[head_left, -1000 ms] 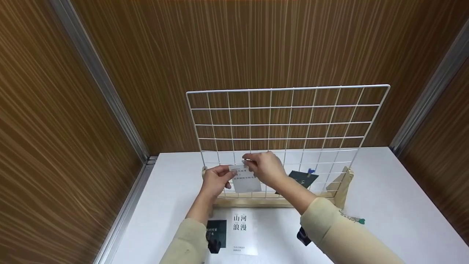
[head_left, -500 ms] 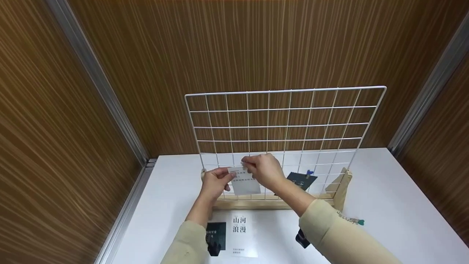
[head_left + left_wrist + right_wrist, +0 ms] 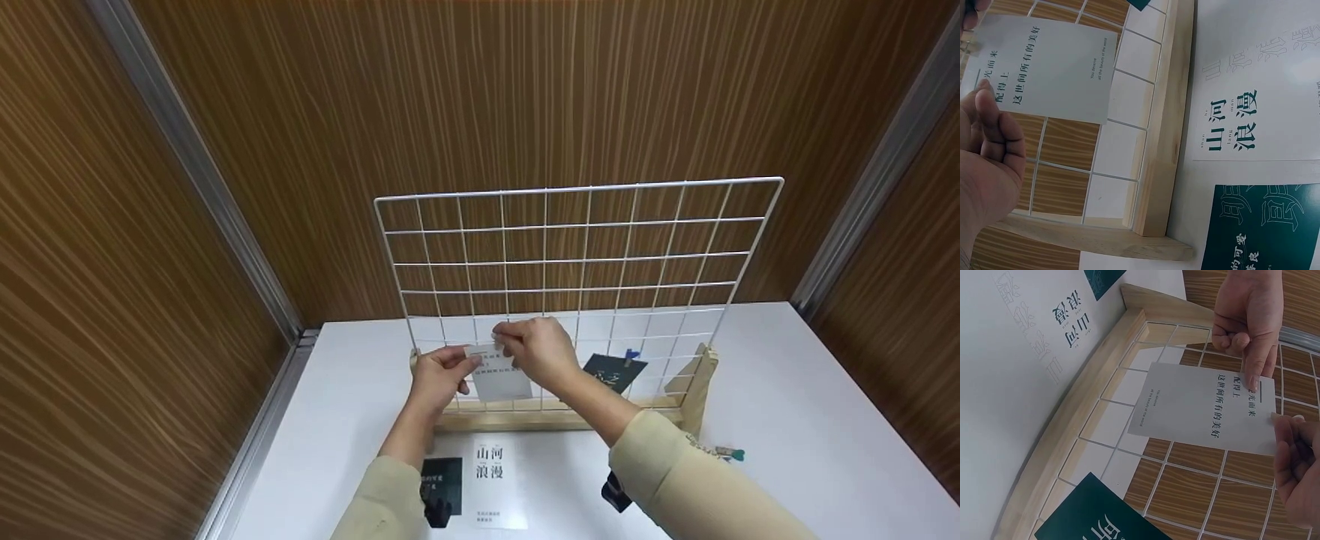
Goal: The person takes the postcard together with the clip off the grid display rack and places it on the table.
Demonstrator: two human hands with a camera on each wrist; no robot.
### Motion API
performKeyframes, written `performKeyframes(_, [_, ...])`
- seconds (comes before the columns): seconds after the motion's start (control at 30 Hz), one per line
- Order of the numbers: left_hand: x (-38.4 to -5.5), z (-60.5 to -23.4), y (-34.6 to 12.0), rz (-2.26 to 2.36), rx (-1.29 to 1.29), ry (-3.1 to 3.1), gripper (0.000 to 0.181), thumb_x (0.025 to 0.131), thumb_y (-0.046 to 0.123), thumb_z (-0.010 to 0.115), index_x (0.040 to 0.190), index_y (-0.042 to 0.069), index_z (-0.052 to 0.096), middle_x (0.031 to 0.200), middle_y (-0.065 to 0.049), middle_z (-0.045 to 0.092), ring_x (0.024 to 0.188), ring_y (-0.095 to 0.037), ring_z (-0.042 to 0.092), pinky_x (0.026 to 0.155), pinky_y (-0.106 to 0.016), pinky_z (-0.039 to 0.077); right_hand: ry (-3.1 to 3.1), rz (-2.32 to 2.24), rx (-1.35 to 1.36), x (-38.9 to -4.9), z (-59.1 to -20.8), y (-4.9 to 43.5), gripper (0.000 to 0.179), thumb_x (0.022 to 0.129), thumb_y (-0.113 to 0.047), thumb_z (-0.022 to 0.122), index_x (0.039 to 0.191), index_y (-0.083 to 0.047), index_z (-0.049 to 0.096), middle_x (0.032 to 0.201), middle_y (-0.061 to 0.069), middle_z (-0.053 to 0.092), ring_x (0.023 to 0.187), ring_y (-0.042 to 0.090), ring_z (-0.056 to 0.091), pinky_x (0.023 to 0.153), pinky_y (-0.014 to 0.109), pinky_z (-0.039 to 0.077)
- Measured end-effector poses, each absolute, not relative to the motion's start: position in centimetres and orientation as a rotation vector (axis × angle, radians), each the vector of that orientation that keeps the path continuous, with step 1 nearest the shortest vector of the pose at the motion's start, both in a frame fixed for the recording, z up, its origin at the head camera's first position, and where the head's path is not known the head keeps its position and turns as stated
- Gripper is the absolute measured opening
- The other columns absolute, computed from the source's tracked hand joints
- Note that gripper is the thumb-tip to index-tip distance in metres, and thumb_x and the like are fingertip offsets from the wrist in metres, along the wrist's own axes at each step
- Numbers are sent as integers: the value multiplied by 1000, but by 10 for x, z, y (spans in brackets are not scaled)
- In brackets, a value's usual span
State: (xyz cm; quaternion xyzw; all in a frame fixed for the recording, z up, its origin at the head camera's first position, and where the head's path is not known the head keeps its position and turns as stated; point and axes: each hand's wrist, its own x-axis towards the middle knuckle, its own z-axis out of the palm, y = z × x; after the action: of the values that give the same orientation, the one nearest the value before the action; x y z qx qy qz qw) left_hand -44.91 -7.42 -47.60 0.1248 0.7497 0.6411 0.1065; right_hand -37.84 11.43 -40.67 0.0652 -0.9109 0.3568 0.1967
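Note:
A white card printed with dark characters (image 3: 502, 385) is held against the front of a white wire grid (image 3: 546, 191). My left hand (image 3: 439, 376) pinches the card near its upper left corner, thumb in front. At the card's top edge is my right hand (image 3: 545, 350), finger and thumb pinched together there; whether a small clip sits between them is hidden. In the right wrist view the right thumb tip meets the edge of the card (image 3: 1185, 405). To the right, a dark green card (image 3: 613, 373) hangs tilted on the grid from a blue clip (image 3: 631, 354).
A wooden base (image 3: 517, 421) carries the grid on a white table (image 3: 780, 397). On the table in front lie another white card (image 3: 491, 496) and a dark green card (image 3: 448, 480). A green-ended clip (image 3: 738, 454) lies by the right sleeve. Brown wood-patterned panels (image 3: 487, 90) stand behind.
The head view has shifted slightly, so the grid's top sits a little lower in the picture. Both hands keep their places on the white card.

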Motion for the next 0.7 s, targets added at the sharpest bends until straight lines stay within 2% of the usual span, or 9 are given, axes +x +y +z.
performKeyframes(0.2, [-448,-475,-74,1877,360,2217,18,99,18,78,115,9,80,100,-5,80,62,-10,59,57,-22,51,-2525,1092,175,-379,-406,113,16,102,-9,72,112,-5,82,81,4,77,66,16,72,55,22,57])
performKeyframes(0.4, [-449,-474,-75,1901,375,2205,18,99,13,78,115,4,79,98,-8,80,59,-9,58,54,-20,51,-2484,1201,204,-379,-401,112,15,102,-7,72,111,-1,82,81,8,77,65,22,73,55,23,58])
performKeyframes(0.7, [-450,-474,-74,1895,391,2198,18,99,13,77,115,4,79,100,-8,80,60,-9,59,55,-23,53,-2475,1262,185,-380,-402,115,16,101,-5,72,112,0,81,81,9,77,65,25,73,56,24,59])
